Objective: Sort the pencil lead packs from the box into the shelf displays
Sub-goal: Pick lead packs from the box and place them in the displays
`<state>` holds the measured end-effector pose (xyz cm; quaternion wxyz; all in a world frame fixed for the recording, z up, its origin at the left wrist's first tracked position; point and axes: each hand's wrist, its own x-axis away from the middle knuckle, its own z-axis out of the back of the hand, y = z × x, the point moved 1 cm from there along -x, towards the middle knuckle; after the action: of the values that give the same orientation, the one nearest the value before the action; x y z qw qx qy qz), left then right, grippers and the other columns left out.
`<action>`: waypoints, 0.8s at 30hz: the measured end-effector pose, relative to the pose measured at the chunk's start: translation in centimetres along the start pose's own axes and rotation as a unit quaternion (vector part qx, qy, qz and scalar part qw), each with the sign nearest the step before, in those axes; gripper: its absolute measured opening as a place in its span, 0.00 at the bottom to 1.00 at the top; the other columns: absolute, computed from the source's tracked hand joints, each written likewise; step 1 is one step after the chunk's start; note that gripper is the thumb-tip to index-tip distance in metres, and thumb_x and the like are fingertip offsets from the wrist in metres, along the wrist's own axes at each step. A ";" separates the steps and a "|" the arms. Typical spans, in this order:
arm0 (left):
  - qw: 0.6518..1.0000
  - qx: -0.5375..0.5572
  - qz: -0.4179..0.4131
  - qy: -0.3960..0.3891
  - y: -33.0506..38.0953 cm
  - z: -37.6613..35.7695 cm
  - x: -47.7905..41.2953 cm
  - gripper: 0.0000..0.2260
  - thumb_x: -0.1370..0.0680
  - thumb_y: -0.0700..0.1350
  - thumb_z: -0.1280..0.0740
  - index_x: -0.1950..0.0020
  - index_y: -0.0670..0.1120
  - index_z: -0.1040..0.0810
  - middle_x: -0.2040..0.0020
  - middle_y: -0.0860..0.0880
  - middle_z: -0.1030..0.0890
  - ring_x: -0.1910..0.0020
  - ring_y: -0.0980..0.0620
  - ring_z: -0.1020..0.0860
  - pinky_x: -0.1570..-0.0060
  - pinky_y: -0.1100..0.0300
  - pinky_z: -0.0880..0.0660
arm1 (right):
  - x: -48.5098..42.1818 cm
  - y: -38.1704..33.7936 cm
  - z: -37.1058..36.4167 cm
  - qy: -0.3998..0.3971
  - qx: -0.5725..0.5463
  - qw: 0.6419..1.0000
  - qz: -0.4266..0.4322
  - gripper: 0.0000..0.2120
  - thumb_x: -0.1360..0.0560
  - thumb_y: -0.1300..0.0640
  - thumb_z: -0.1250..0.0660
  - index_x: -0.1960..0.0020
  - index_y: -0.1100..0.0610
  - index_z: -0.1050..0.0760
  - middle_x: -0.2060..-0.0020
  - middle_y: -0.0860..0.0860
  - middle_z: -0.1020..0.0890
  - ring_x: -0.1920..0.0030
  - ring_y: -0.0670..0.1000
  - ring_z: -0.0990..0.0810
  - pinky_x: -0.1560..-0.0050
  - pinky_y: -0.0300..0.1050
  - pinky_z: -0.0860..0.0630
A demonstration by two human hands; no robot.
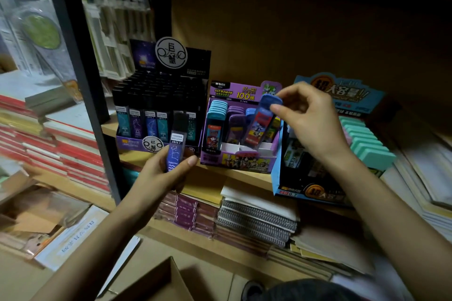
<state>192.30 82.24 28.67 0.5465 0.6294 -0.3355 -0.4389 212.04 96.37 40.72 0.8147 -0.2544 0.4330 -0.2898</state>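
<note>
Right hand (310,124) pinches the blue pack (261,124) by its cap, top tipped right, foot down-left in the right slot of the purple display (234,161), while left hand (166,173) grips a dark pack (177,139) (upright, before the black display (137,142)).

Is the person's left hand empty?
No, the left hand grips a slim dark blue lead pack with a star pattern, held up in front of the black display.
</note>
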 end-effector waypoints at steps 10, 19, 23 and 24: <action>1.000 0.020 0.009 -0.008 0.1 -0.1 0.3 0.07 0.23 0.55 0.39 0.59 0.56 0.26 0.68 0.55 0.26 0.70 0.58 0.28 0.70 0.64 0.31 | -1.3 2.2 -1.8 -0.015 0.109 0.993 0.039 0.05 0.29 0.62 0.28 0.54 0.57 0.22 0.60 0.48 0.21 0.60 0.43 0.24 0.61 0.28 0.32; 0.999 0.033 0.013 -0.006 0.5 -0.6 0.5 0.10 0.25 0.56 0.39 0.53 0.50 0.27 0.67 0.54 0.24 0.69 0.58 0.27 0.70 0.66 0.30 | -1.3 2.1 -3.2 -0.063 0.376 0.920 0.091 0.15 0.27 0.52 0.31 0.42 0.55 0.26 0.44 0.52 0.29 0.40 0.52 0.35 0.41 0.46 0.36; 0.999 0.038 -0.022 -0.013 1.4 -1.3 0.6 0.06 0.24 0.54 0.40 0.56 0.54 0.26 0.66 0.54 0.23 0.67 0.57 0.26 0.69 0.66 0.29 | 0.0 -1.3 -4.9 -0.130 0.134 0.979 0.076 0.13 0.25 0.47 0.33 0.44 0.52 0.25 0.54 0.46 0.26 0.53 0.44 0.27 0.53 0.34 0.31; 0.999 0.040 -0.032 -0.014 1.6 -1.5 0.6 0.06 0.24 0.54 0.39 0.55 0.53 0.25 0.65 0.54 0.22 0.66 0.56 0.26 0.69 0.66 0.29 | 0.4 -2.1 -5.9 -0.159 0.061 0.984 0.042 0.12 0.25 0.47 0.33 0.45 0.51 0.25 0.56 0.45 0.24 0.57 0.42 0.26 0.56 0.32 0.30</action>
<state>193.97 82.00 30.17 0.5016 0.6553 -0.3400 -0.4510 206.65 93.64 39.03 0.8988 -0.2286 0.2894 -0.2371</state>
